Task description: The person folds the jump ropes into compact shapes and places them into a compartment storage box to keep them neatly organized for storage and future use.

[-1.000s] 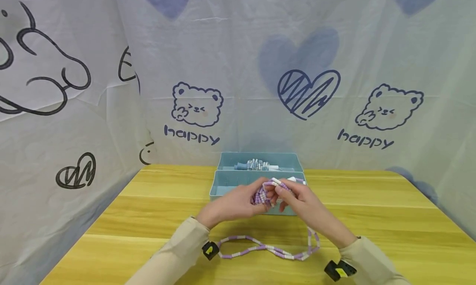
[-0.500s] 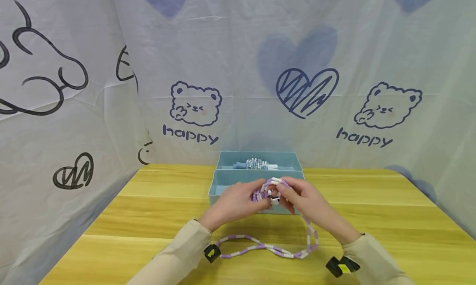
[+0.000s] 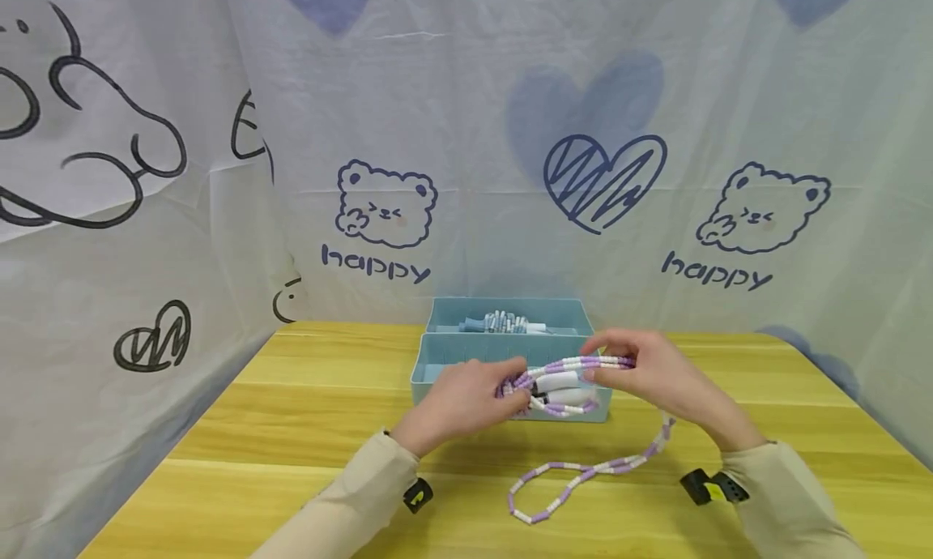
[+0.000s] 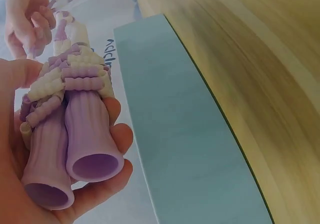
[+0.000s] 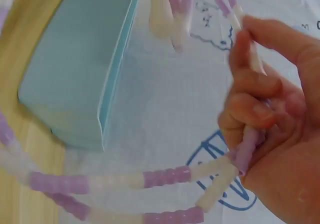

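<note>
A beaded jump rope (image 3: 615, 466) in purple and white lies partly on the table, its loop in front of my hands. My left hand (image 3: 466, 401) grips the two handles (image 4: 89, 121) side by side, with rope wound around them; their flared purple ends show in the left wrist view. White handle parts (image 3: 560, 381) point right in the head view. My right hand (image 3: 659, 381), off to the right, pinches the rope strands stretched between both hands. More beaded strands (image 5: 165, 176) hang from its palm in the right wrist view.
Just behind my hands stands a light blue box (image 3: 423, 390). Its rear compartment (image 3: 445, 314) holds a wound blue-and-white jump rope (image 3: 503, 324). A printed cloth (image 3: 496, 243) hangs behind the wooden table (image 3: 291, 429).
My right hand has moved right, away from the left, drawing strands along the handles. The loop on the table has slid right, and the white handle parts now show.
</note>
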{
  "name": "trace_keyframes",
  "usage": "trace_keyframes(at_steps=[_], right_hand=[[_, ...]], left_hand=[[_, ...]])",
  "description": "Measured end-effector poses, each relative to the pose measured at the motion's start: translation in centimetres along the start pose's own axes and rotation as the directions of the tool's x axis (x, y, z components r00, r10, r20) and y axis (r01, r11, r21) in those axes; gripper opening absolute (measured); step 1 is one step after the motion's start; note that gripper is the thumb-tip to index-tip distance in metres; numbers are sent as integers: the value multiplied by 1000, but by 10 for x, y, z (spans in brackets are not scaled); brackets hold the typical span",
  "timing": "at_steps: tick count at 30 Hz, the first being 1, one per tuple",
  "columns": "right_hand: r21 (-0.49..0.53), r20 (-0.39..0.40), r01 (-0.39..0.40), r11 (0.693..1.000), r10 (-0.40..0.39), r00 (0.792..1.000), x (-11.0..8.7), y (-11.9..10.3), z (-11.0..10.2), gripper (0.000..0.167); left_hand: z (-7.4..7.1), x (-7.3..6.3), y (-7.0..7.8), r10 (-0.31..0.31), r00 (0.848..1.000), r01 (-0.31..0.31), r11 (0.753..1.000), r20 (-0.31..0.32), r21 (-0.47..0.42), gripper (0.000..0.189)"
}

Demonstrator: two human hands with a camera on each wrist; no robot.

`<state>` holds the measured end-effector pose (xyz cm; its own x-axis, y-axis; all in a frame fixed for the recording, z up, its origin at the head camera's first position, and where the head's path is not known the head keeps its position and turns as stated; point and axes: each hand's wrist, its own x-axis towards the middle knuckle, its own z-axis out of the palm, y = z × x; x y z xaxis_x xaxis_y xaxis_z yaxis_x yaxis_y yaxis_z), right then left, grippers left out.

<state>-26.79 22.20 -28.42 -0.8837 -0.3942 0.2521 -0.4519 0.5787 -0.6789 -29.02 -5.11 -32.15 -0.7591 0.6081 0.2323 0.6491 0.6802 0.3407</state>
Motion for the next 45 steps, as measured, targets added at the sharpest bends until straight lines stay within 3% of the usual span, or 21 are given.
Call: trace_keyframes(at_steps=[4,8,12,15,18,21,24,26,28,31,37,40,45], right_hand=[[-91,27,17,996,-15,1000,1,5,-3,23],[-186,-19,13,982,-17,1000,-1,11,-6,21],[-251,-96,21,968,-47,994,0,16,-8,15],[-261,-128,54,964,-90,988,2,21,-11,10],[-182,-118,60,981,-82,990,2,30,-19,9],[19,-51,22,1000,-21,998,0,43,-29,13],[225,34,-62,972,56,998,-2,58,-35,21],[305,87,-113,946,90,992,-2,66,-35,26],[318,113,-153,936,122,986,-1,72,-34,30],[244,96,-163,956,144,985,3,77,-28,34],[131,32,-131,983,128,991,5,77,-17,27],[80,55,-107,991,103,993,5,74,-13,24],[-18,150,-40,999,42,988,8,65,2,24]], left_hand=[[3,1,0,0,1000,0,998,-5,56,18],[5,1,-2,16,1000,-15,998,-10,54,18],[3,1,-4,27,1000,-27,999,9,23,18],[0,-1,-4,32,998,-29,998,54,-50,17],[-3,-2,-2,55,993,-41,991,106,-129,33],[-4,-3,2,96,984,-68,981,148,-179,48],[-3,-3,5,142,976,-107,974,167,-201,53],[-3,-4,7,178,969,-143,969,169,-203,54],[-2,-4,7,208,964,-175,965,163,-198,53],[-3,-4,6,236,959,-202,959,159,-201,48],[-6,-3,-3,157,981,-119,954,117,-275,39],[-10,-3,-8,104,994,-88,959,43,-270,36],[-15,-2,-11,15,999,-22,960,-28,-277,33]])
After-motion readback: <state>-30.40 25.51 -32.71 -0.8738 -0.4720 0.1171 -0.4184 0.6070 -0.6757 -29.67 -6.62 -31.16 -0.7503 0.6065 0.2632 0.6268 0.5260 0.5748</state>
